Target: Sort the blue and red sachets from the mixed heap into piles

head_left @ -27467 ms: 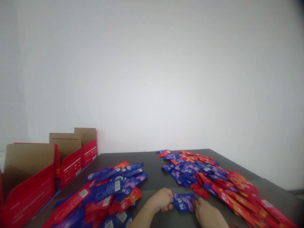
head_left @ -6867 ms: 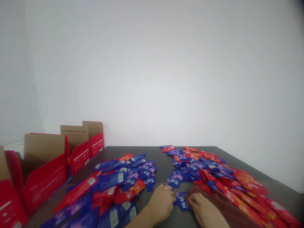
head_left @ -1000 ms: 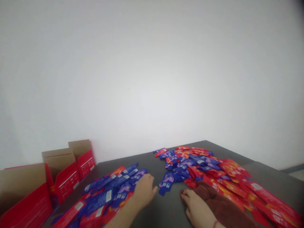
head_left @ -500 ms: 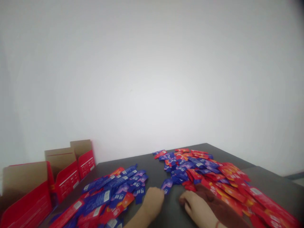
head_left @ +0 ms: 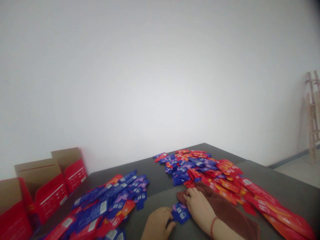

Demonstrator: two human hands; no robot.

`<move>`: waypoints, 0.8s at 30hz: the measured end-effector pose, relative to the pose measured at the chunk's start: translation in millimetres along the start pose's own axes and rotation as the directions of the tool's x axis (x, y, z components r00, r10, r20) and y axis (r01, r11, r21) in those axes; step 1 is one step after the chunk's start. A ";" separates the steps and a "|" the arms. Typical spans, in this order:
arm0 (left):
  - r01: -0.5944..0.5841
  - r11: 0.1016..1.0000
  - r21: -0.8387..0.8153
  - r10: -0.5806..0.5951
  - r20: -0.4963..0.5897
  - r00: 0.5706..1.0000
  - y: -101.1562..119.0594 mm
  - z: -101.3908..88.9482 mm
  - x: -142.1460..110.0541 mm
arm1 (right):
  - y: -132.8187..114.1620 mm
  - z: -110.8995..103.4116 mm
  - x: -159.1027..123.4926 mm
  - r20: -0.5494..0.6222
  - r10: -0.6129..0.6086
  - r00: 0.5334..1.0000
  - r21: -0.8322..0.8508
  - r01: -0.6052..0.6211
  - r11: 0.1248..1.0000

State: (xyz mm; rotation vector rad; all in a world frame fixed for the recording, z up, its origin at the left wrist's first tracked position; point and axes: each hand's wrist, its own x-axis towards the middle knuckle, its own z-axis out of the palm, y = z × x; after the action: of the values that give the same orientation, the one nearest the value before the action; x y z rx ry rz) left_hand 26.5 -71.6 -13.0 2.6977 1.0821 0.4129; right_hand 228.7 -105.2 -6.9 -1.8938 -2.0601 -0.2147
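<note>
My left hand is low in the middle of the head view, its fingers curled at the left edge of a blue sachet with white lettering. Its thumb stands a little apart from that edge. Just right of the sachet, my right hand has bent fingers closed over the front of a brown cloth. The rest of the cloth trails back under the wrist, beside a heap of red and blue sachets. How the left fingertips meet the sachet is partly hidden.
Another pile of blue and red sachets lies to the left on the dark table. Three open red cardboard boxes stand along the left side. A white wall is behind, and a wooden rack leans far right.
The view has turned right, bringing the wooden rack in. The blue sachet has come nearer along with my left hand. My right hand and the cloth have moved closer to the sachet.
</note>
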 end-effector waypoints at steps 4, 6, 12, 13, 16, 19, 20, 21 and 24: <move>-0.096 0.995 0.003 0.096 -0.012 0.995 1.6 -0.8 -0.2 | -16.0 1.2 -3.3 0.038 -0.150 0.988 -0.008 0.150 0.989; -0.066 0.998 0.016 0.067 -0.032 0.997 4.3 -2.5 0.0 | -23.0 1.6 -9.9 0.045 -0.237 0.970 0.014 0.237 0.971; -0.018 0.999 -0.036 0.014 -0.085 0.996 -3.6 3.0 0.7 | 4.1 -4.8 -27.5 0.107 -0.257 0.960 0.005 0.258 0.966; -0.036 0.999 -0.036 0.033 -0.075 0.997 -5.9 4.2 1.6 | 11.9 -5.1 -26.6 0.105 -0.210 0.972 -0.016 0.213 0.977; -0.076 0.996 -0.036 0.074 -0.056 0.996 -9.7 5.1 4.2 | 23.9 -3.9 -16.1 0.110 -0.064 0.992 -0.065 0.071 0.995; -0.080 0.996 -0.026 0.078 -0.066 0.995 -8.8 3.4 4.3 | 12.6 -2.3 -3.4 0.132 -0.067 0.989 -0.041 0.073 0.997; -0.067 0.998 -0.019 0.065 -0.079 0.995 -7.8 3.1 4.0 | 6.0 -2.4 -1.2 0.132 -0.091 0.987 -0.026 0.096 0.995; -0.055 0.998 -0.012 0.053 -0.092 0.994 -6.8 2.9 3.8 | -0.4 -3.1 -0.5 0.132 -0.122 0.984 -0.008 0.124 0.992; -0.089 0.996 -0.002 0.088 -0.048 0.995 -4.5 3.2 4.5 | -9.4 -8.0 -5.0 0.132 -0.237 0.962 0.094 0.226 0.970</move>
State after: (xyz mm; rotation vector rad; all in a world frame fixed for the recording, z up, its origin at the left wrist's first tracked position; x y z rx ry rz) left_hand 27.8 -65.6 -16.5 2.7532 0.9754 0.4959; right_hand 220.9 -113.5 0.0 -1.6635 -2.3498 -0.0534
